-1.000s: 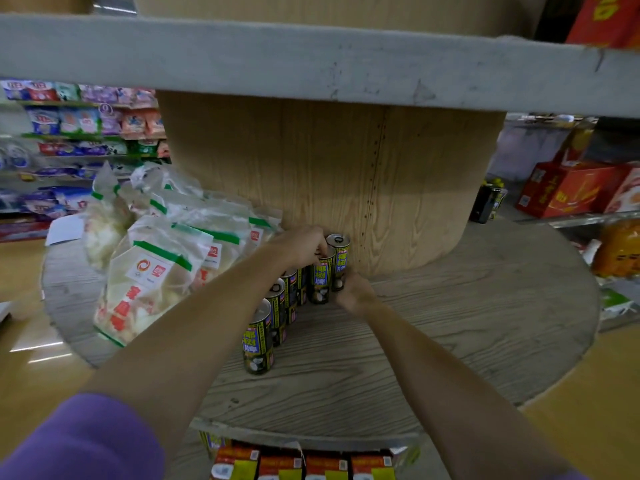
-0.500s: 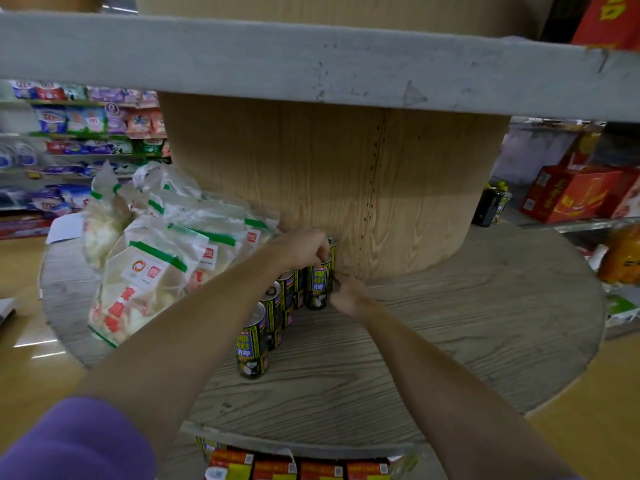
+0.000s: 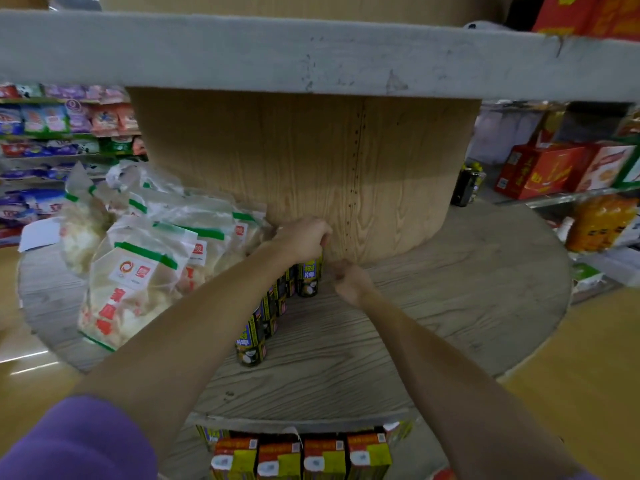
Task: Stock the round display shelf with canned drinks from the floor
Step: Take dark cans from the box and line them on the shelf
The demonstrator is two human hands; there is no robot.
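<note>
Canned drinks (image 3: 258,327) stand in a single row on the round display shelf (image 3: 450,306), running from near its front edge back to the wooden central drum (image 3: 311,168). Only one view is given, from the head camera, looking down along both forearms.

The left hand (image 3: 304,239) is curled over the top of the rearmost can (image 3: 309,277), which sits against the drum; its grip looks closed round the can's rim, though the fingertips are hidden. The right hand (image 3: 349,280) is just right of that can with its fingers curled; whether they touch the can or hold anything, I cannot tell.

Progress, as I judge it: early. One short row is placed, and most of the shelf's wood to the right lies bare. A lone dark can (image 3: 465,187) stands far round the drum on the right.

As for containers, clear snack bags (image 3: 138,271) with green strips are heaped on the shelf's left side. Below the front edge, an opened carton (image 3: 301,452) shows a packed row of drink tops, so plenty of stock is left to lift.
</note>
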